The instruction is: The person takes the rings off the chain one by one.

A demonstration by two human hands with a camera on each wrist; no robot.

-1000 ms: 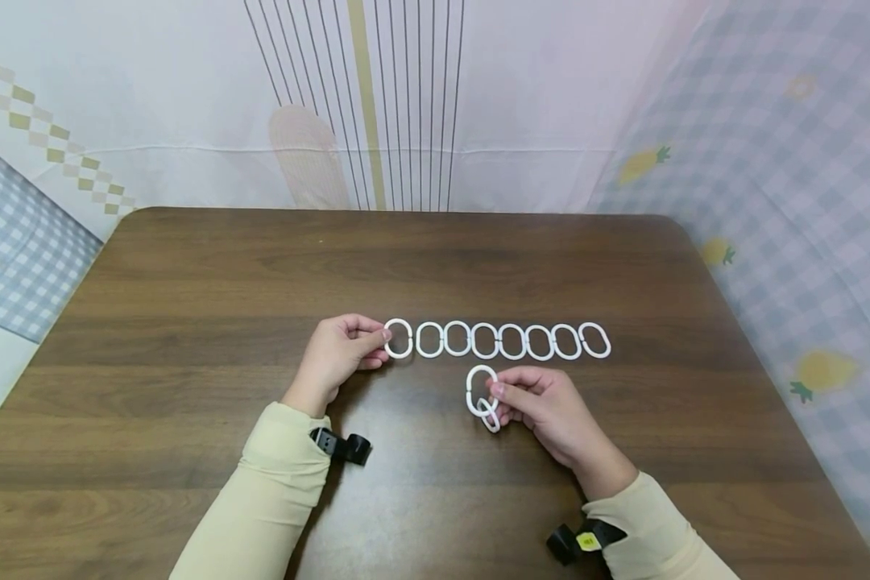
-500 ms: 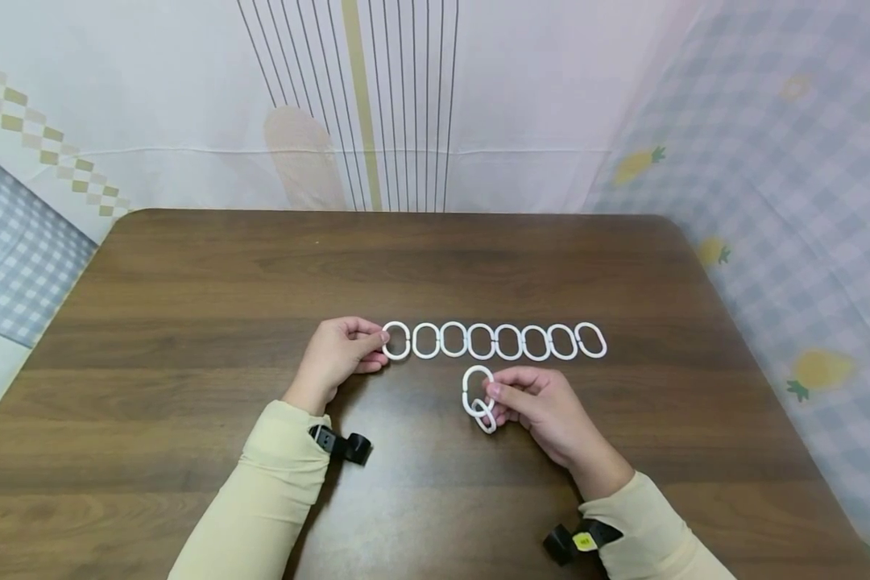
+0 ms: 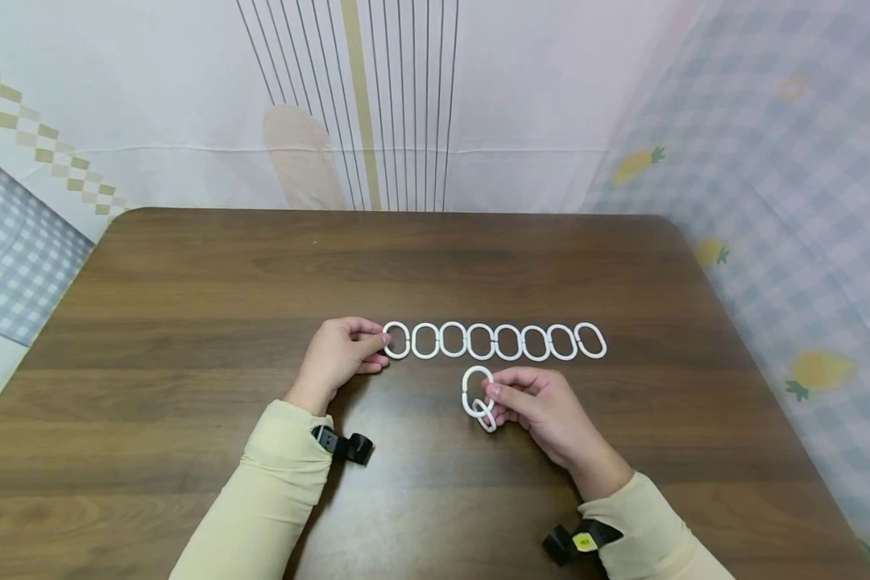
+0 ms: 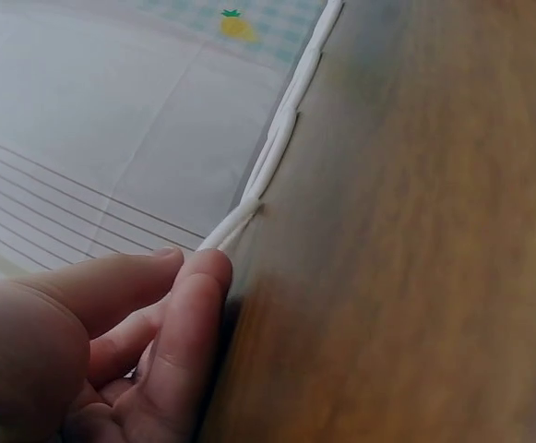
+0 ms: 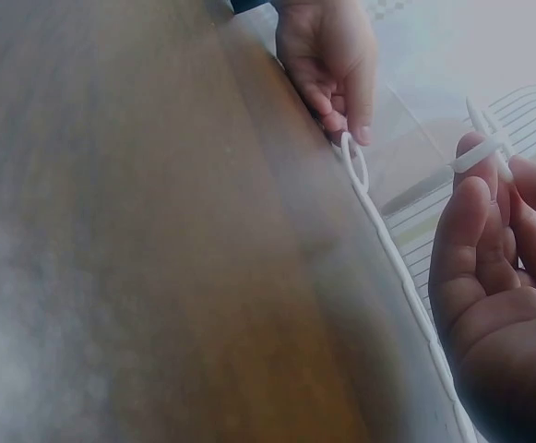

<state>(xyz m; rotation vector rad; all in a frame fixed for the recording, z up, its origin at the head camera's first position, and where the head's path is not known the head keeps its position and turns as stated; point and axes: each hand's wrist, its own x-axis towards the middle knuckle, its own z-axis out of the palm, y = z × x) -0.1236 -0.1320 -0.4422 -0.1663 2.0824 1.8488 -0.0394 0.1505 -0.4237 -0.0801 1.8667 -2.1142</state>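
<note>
Several white plastic oval links lie in a row across the table. My left hand (image 3: 337, 354) pinches the leftmost link (image 3: 409, 341) between thumb and fingers; in the left wrist view that link (image 4: 223, 226) is tilted up at the held end, and the row runs away beyond it. In front of the row, my right hand (image 3: 544, 411) holds another white oval link (image 3: 466, 393) upright between thumb and fingers. A second link (image 3: 490, 427) hangs looped through its lower end, against the fingers. The right wrist view shows this pair (image 5: 475, 157) nearly edge-on.
The brown wooden table (image 3: 420, 266) has rounded far corners. Patterned cloth (image 3: 536, 105) hangs behind it and along the right side. Black camera mounts sit on both wrists, over pale yellow sleeves (image 3: 261, 499).
</note>
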